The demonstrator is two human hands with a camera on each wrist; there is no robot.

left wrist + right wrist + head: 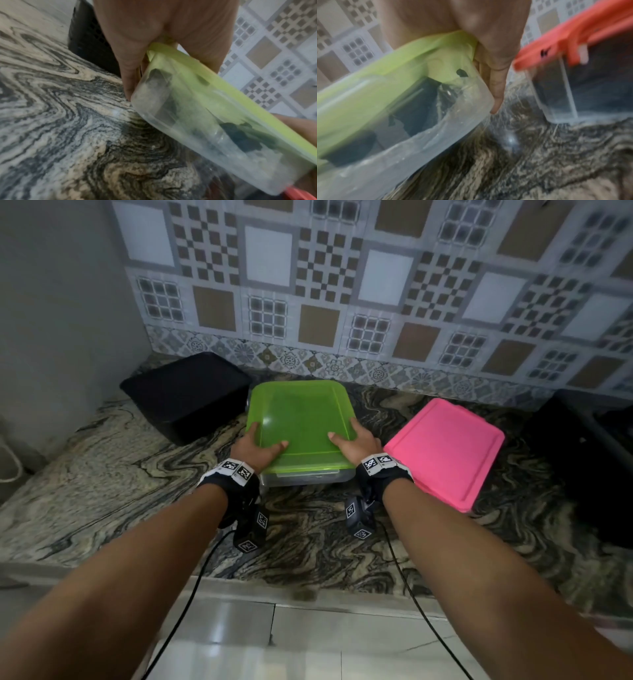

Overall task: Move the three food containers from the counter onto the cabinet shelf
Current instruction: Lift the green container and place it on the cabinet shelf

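Kitchen corner with a patterned tile wall

A swirled grey-and-cream stone counter meets a plain grey side wall at left; glossy pale floor tiles lie below.

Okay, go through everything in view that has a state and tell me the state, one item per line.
Green-lidded container: lid on, on the counter, gripped at both near corners.
Pink-lidded container: lid on, on the counter, untouched.
Black box: lid on, by the wall, untouched.
Left hand: grips the green container's left corner.
Right hand: grips its right corner.
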